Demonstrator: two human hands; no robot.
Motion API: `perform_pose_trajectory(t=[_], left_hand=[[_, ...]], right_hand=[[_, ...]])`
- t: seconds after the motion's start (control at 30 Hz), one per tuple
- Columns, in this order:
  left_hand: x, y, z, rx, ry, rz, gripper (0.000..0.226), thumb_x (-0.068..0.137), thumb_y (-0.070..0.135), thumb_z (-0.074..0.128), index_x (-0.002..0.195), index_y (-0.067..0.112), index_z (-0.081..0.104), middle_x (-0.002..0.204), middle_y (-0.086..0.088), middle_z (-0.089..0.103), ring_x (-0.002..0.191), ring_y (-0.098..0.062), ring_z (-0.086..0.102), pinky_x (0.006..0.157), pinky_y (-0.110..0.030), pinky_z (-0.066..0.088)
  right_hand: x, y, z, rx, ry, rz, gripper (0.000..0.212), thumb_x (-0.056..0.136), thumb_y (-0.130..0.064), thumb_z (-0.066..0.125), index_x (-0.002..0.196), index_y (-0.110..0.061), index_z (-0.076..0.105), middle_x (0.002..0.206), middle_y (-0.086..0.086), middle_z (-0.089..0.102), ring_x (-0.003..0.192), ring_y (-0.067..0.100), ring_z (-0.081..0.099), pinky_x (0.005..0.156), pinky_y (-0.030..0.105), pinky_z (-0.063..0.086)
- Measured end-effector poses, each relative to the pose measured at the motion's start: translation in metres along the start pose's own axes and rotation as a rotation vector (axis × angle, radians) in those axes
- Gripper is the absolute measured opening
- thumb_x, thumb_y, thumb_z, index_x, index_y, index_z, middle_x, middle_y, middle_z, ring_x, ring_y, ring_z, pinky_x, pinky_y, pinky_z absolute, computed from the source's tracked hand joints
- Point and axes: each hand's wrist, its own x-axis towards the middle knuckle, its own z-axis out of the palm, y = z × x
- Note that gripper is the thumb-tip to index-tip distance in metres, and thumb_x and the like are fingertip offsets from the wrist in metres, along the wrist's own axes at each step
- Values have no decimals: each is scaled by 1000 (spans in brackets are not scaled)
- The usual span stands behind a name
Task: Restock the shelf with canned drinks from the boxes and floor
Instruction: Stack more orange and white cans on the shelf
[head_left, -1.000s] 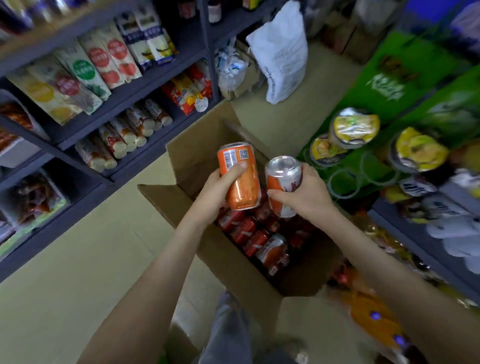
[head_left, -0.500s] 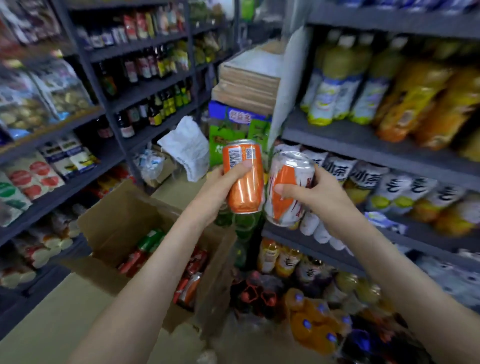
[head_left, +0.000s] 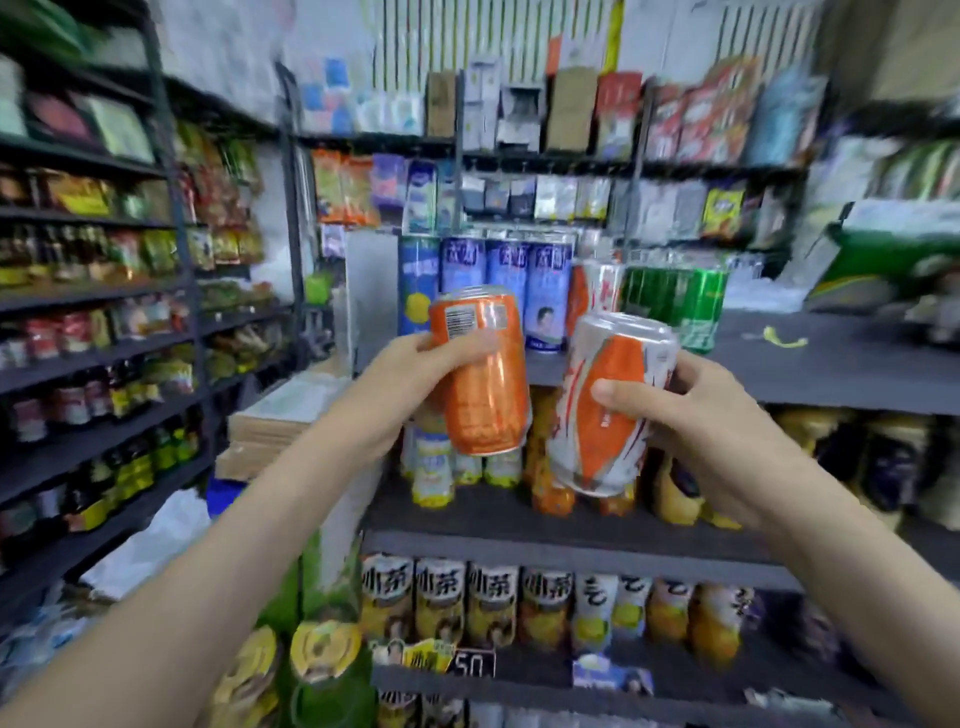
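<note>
— What are my hands holding?

— My left hand (head_left: 410, 364) is wrapped around an orange can (head_left: 480, 371); my right hand (head_left: 691, 410) clasps an orange-and-white can (head_left: 608, 410). Both are raised before the dark shelf (head_left: 831, 364), near its blue cans (head_left: 504, 270) and green cans (head_left: 675, 299).

Dark glass sauce bottles (head_left: 104, 467) in rows on the left. Bright crinkly snack bags (head_left: 218, 208) higher up, far left. Flat stack of brown cardboard (head_left: 275, 415) in the corner. White plastic bag (head_left: 150, 540) low down, near the left.
</note>
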Motion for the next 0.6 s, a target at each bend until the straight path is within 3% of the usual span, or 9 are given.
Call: perform_pose_trajectory(t=[0.17, 0.23, 0.3, 0.4, 0.5, 0.6], left_hand=[[55, 48, -23, 115, -107, 132, 49, 69, 49, 65, 107, 18, 65, 97, 0, 74, 90, -16, 71, 81, -35, 53], [77, 66, -32, 168, -125, 192, 51, 69, 53, 71, 108, 20, 63, 96, 4, 74, 89, -13, 71, 81, -33, 52], [98, 81, -39, 200, -133, 235, 59, 65, 56, 65, 111, 20, 62, 95, 6, 74, 88, -11, 70, 82, -33, 51], [128, 93, -45, 188, -117, 275, 63, 62, 60, 65, 111, 21, 63, 96, 6, 74, 90, -11, 70, 92, -37, 49], [156, 96, -46, 149, -100, 284, 64, 61, 65, 71, 110, 24, 63, 100, 6, 73, 97, -13, 68, 103, -43, 42], [181, 95, -44, 82, -57, 253, 62, 55, 62, 68, 106, 27, 62, 99, 5, 73, 100, -17, 66, 104, -45, 41]], right_hand=[[59, -44, -19, -66, 33, -106, 48, 61, -28, 72, 105, -11, 64, 95, 3, 74, 86, 19, 71, 71, 31, 59], [85, -59, -26, -79, 59, -137, 48, 60, -29, 71, 104, -11, 64, 94, 2, 74, 86, 18, 71, 75, 33, 59], [109, -70, -35, -82, 82, -152, 48, 58, -30, 71, 101, -11, 65, 94, 4, 74, 84, 17, 71, 80, 35, 55], [145, -76, -51, -69, 147, -138, 49, 60, -27, 71, 104, -5, 64, 89, 7, 74, 79, 18, 70, 82, 38, 55], [177, -75, -67, -106, 188, -97, 51, 62, -27, 72, 106, -4, 63, 87, 8, 74, 79, 19, 71, 75, 35, 58], [206, -69, -81, -150, 204, -65, 44, 68, -23, 74, 105, -3, 62, 87, 10, 74, 79, 21, 70, 69, 30, 54]])
